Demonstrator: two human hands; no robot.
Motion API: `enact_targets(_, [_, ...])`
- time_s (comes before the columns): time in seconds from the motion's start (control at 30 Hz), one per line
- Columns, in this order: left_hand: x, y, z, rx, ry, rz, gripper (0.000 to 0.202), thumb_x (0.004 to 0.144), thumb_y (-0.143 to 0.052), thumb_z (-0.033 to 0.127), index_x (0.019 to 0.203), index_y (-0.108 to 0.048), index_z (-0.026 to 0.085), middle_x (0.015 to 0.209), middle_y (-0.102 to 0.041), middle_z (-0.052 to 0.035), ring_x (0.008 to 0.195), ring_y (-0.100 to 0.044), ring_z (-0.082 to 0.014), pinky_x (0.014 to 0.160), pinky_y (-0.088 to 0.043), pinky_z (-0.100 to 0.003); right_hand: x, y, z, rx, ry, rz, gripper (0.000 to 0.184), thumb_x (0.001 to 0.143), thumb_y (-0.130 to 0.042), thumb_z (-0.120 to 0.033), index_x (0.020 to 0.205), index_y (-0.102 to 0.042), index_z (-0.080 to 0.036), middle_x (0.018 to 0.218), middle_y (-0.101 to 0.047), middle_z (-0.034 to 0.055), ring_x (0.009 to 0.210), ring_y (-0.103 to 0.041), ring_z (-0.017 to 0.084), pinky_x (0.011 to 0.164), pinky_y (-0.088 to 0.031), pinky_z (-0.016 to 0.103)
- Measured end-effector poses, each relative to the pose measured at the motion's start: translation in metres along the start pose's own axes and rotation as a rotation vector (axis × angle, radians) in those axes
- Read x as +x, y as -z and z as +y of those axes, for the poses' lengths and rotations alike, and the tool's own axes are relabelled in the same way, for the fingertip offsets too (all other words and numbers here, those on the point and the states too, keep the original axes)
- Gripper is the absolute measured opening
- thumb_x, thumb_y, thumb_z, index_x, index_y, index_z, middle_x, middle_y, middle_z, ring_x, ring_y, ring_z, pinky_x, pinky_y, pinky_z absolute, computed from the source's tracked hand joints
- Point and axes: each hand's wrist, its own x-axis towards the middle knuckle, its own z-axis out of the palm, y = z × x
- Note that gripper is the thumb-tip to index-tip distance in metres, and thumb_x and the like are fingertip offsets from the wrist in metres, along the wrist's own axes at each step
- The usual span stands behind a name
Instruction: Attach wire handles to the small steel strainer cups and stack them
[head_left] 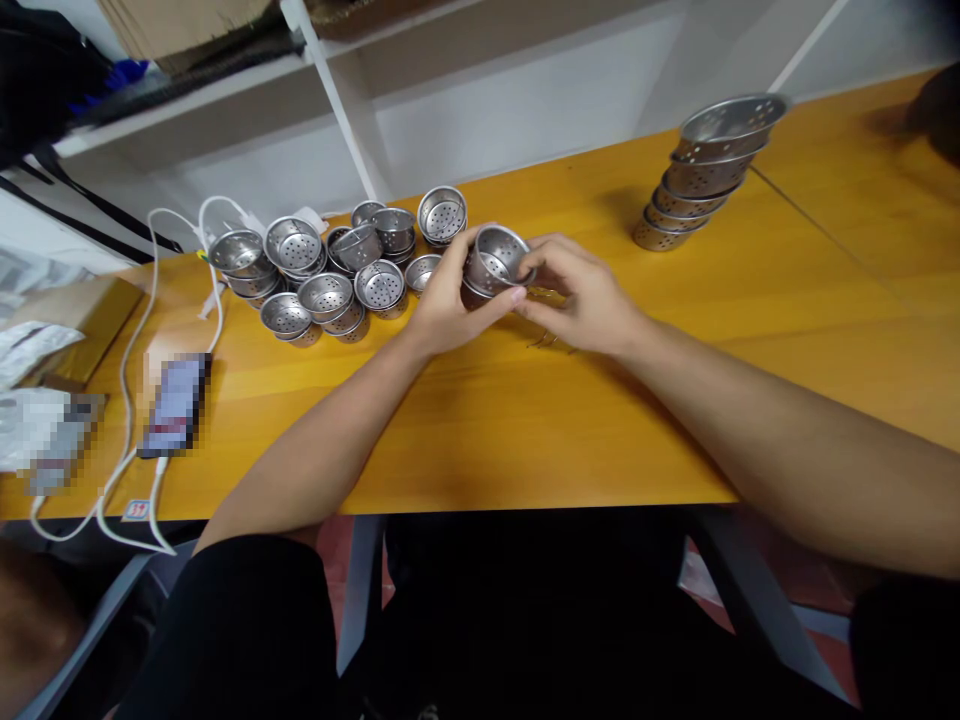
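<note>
Left hand point(442, 308) holds cylindrical silver perforated metal cup point(498, 252), 12 o'clock; right hand point(581, 292), narrow grip at rim. Slack hold could drop it. Leaning silver perforated metal cup stack point(709, 178), 2 o'clock, could topple if bumped.

You're sitting in what looks like a plain workroom or office, though the view can't settle which: a long wood-toned desk point(450, 445) runs along white shelving point(330, 105), and your grey-armed chair point(360, 590) is pulled up to it. A numbered tag point(137, 511) at the desk's edge, a phone point(178, 405) on white cables point(124, 375) and a cardboard box point(101, 325) suit a workplace, while your clustered perforated metal cups point(327, 297) suggest bench work.
</note>
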Motion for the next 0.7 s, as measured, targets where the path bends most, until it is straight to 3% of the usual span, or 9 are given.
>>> enact_targets(0.13, [0.002,0.0,-0.006,0.075,-0.073,0.047,0.1,0.103,-0.066,0.097,0.178,-0.042,0.036,0.173,-0.065,-0.0152,0.171,-0.063,-0.0433,0.147,-0.049,-0.066,-0.001,0.0,0.002,0.018,0.046,0.037,0.045,0.107,-0.081,-0.071,0.136,-0.079,-0.037,0.149,-0.076,0.0149,0.137,-0.074,0.046,0.121,-0.064,0.075])
enact_targets(0.23, [0.002,0.005,-0.012,0.166,-0.121,0.037,0.101,0.103,-0.065,0.098,0.18,-0.043,0.037,0.176,-0.064,-0.016,0.173,-0.059,-0.0441,0.15,-0.045,-0.068,0.001,0.002,0.008,0.036,0.131,0.097,0.041,0.101,-0.09,-0.068,0.124,-0.081,-0.034,0.162,-0.068,0.0152,0.145,-0.07,0.049,0.129,-0.059,0.077])
enact_targets(0.3, [0.0,0.009,-0.013,0.216,-0.134,0.033,0.094,0.107,-0.064,0.094,0.181,-0.046,0.038,0.177,-0.064,-0.0151,0.173,-0.059,-0.0436,0.151,-0.044,-0.069,0.002,0.003,0.01,0.054,0.135,0.123,0.042,0.099,-0.091,-0.071,0.116,-0.082,-0.033,0.155,-0.07,0.0157,0.137,-0.072,0.047,0.126,-0.061,0.076])
enact_targets(0.5, [-0.002,0.014,-0.006,0.307,-0.144,0.049,0.069,0.117,-0.061,0.075,0.175,-0.061,0.039,0.173,-0.069,-0.0125,0.167,-0.063,-0.0413,0.147,-0.05,-0.069,0.006,-0.003,0.003,0.182,-0.003,0.163,0.056,0.099,-0.088,-0.087,0.1,-0.075,-0.033,0.103,-0.074,0.0093,0.099,-0.072,0.035,0.105,-0.07,0.067])
enact_targets(0.7, [0.001,0.014,-0.006,0.326,-0.134,0.035,0.063,0.117,-0.063,0.071,0.172,-0.066,0.04,0.172,-0.072,-0.0105,0.165,-0.063,-0.0413,0.144,-0.053,-0.069,0.005,-0.009,0.0,0.242,-0.05,0.193,0.061,0.096,-0.09,-0.09,0.095,-0.075,-0.031,0.105,-0.075,0.0098,0.106,-0.074,0.035,0.098,-0.071,0.06])
